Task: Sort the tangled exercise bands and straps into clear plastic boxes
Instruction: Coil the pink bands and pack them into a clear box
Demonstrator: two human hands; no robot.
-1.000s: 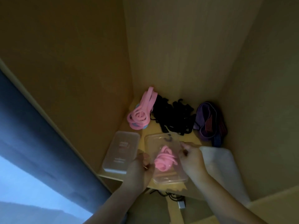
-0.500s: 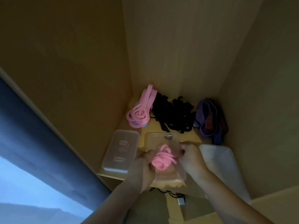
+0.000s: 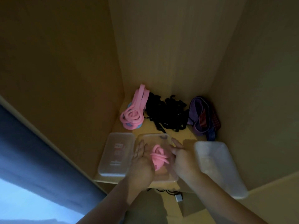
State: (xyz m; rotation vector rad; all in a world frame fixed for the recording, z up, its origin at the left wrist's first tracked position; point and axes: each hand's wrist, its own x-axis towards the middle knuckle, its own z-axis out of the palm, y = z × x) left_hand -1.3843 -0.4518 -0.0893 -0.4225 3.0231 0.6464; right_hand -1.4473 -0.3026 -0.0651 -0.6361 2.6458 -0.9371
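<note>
A clear plastic box (image 3: 156, 137) stands at the front of the wooden shelf (image 3: 178, 135) with a coiled pink band (image 3: 159, 157) inside it. My left hand (image 3: 142, 160) lies flat against the box's left side, fingers straight. At the box's right rim, my right hand (image 3: 182, 157) holds on with one finger stretched along the edge. Behind the box lie a pile of pink bands (image 3: 132, 117) on something blue, a tangle of black straps (image 3: 168, 115), and purple and striped fabric bands (image 3: 203, 117).
Left of the box lies a clear container with a printed label (image 3: 116, 156). A translucent white box (image 3: 223, 168) sticks out over the shelf edge at the right. Cabinet walls close in on three sides. A cable and white plug (image 3: 178, 198) lie below the shelf.
Both hands slid farther forward along the sides of the box. My left hand's fingers straightened against its left side. The box with the pink band has shifted slightly deeper onto the shelf.
</note>
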